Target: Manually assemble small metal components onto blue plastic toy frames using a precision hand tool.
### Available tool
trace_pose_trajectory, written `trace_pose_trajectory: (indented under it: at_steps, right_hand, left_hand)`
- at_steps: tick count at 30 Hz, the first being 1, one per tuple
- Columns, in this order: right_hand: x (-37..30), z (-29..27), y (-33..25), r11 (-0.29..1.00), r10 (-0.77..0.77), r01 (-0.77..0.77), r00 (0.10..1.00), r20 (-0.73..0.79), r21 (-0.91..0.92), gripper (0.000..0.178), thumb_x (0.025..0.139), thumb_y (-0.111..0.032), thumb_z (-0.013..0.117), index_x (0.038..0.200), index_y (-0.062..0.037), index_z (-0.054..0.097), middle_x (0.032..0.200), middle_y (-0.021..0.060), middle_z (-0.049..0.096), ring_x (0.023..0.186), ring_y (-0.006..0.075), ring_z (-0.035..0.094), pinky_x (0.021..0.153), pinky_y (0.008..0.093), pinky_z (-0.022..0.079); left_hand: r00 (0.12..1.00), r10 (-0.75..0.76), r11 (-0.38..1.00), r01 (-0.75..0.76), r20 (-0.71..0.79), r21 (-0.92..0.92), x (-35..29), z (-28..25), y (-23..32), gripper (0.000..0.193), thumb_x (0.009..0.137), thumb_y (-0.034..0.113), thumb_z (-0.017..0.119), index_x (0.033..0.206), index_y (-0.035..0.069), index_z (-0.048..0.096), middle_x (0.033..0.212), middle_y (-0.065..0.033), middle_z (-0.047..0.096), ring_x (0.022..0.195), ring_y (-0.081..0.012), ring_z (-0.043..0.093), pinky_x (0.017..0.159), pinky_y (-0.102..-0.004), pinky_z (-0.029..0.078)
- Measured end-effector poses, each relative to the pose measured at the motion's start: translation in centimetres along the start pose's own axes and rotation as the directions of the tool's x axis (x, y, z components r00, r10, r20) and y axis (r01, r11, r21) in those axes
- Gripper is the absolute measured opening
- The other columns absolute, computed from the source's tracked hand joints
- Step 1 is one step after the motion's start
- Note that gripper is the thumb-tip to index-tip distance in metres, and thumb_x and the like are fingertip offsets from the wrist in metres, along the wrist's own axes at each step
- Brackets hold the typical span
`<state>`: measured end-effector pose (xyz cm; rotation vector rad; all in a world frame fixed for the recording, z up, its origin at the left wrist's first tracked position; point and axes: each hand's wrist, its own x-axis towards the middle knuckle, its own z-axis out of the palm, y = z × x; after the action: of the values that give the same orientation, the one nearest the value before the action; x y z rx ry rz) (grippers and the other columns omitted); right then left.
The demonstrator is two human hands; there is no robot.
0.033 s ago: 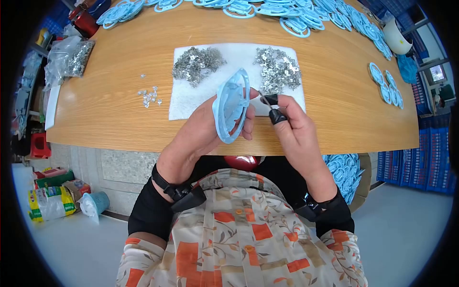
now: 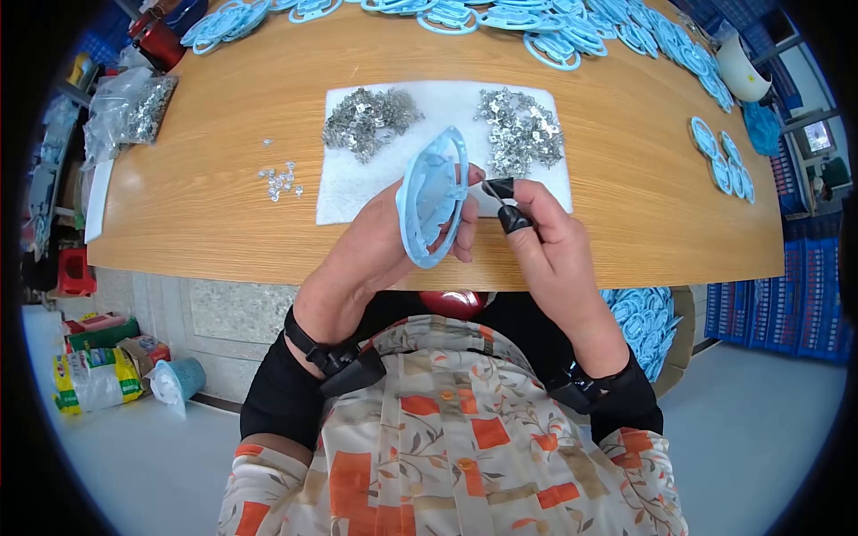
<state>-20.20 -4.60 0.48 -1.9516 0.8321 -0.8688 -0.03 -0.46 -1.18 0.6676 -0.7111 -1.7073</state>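
Observation:
My left hand [image 2: 371,234] is closed around a light-blue oval plastic part [image 2: 432,201], which stands tilted on edge above the table's front. Its fingertips show past the part's right side. My right hand [image 2: 556,246], with black covers on thumb and index finger, pinches a thin metal tool [image 2: 493,196] whose exact kind I cannot make out. The tool's tip is near the part's right rim and my left fingertips; whether it touches is hidden. Behind both hands, a white mat [image 2: 438,116] bears a left pile of small metal clips [image 2: 368,121] and a right pile [image 2: 520,134].
Small clear pieces [image 2: 281,181] lie left of the mat on the wooden table [image 2: 241,232]. A bag of metal bits [image 2: 147,112] sits at far left. Blue parts [image 2: 554,40] are heaped along the back; several more [image 2: 722,161] lie right. A filled box [image 2: 639,326] stands below.
My right hand has shifted slightly left and up, bringing the thin tool a little nearer the blue part. My left hand and the part stay almost still.

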Motion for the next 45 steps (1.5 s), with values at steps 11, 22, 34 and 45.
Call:
trace_pose_trajectory:
  at_steps: [11, 22, 34, 45]
  right_hand:
    - [1.5, 0.3, 0.1, 0.985, 0.085, -0.074, 0.994, -0.068, 0.156, 0.025, 0.099, -0.002, 0.051, 0.123, -0.0036, 0.054, 0.088, 0.0070, 0.064, 0.073, 0.0161, 0.062, 0.068, 0.0280, 0.049]
    - [2.7, -0.8, -0.3, 0.937, 0.017, -0.011, 1.000, 0.014, -0.349, 0.034, 0.082, 0.000, 0.064, 0.116, -0.0087, 0.064, 0.097, 0.0161, 0.069, 0.087, 0.0355, 0.068, 0.071, 0.0370, 0.055]
    - [3.5, 0.4, -0.3, 0.727, -0.150, 0.234, 0.972, 0.182, -0.646, 0.031, 0.073, -0.004, 0.075, 0.103, -0.0128, 0.072, 0.073, 0.0062, 0.062, 0.065, 0.0264, 0.064, 0.056, 0.0375, 0.051]
    - [4.3, 0.3, -0.6, 0.673, -0.144, 0.313, 0.944, 0.296, -0.670, 0.019, 0.081, -0.009, 0.064, 0.100, -0.0130, 0.066, 0.071, 0.0065, 0.059, 0.066, 0.0269, 0.066, 0.053, 0.0381, 0.051]
  left_hand:
    - [0.972, -0.105, 0.994, 0.099, -0.212, -0.040, -0.1, 0.7, 1.8, 0.038, 0.102, 0.023, 0.051, 0.132, 0.000, 0.053, 0.101, -0.0068, 0.064, 0.080, -0.0156, 0.063, 0.068, -0.0288, 0.051]
    - [0.924, 0.161, 0.544, 0.210, -0.346, 0.813, 0.0, -1.0, 1.6, 0.042, 0.093, 0.010, 0.063, 0.132, 0.000, 0.053, 0.108, -0.0086, 0.068, 0.096, -0.0126, 0.063, 0.084, -0.0290, 0.052]
    - [0.920, 0.170, 0.438, 0.250, -0.353, 0.864, 0.1, -0.6, 1.9, 0.048, 0.088, 0.015, 0.065, 0.132, -0.001, 0.053, 0.103, -0.0156, 0.069, 0.093, -0.0202, 0.065, 0.085, -0.0325, 0.052]
    - [0.926, 0.140, 0.408, 0.268, -0.350, 0.873, 0.4, -0.5, 2.0, 0.047, 0.087, 0.016, 0.067, 0.129, -0.001, 0.055, 0.099, -0.0157, 0.069, 0.086, -0.0213, 0.065, 0.080, -0.0336, 0.052]
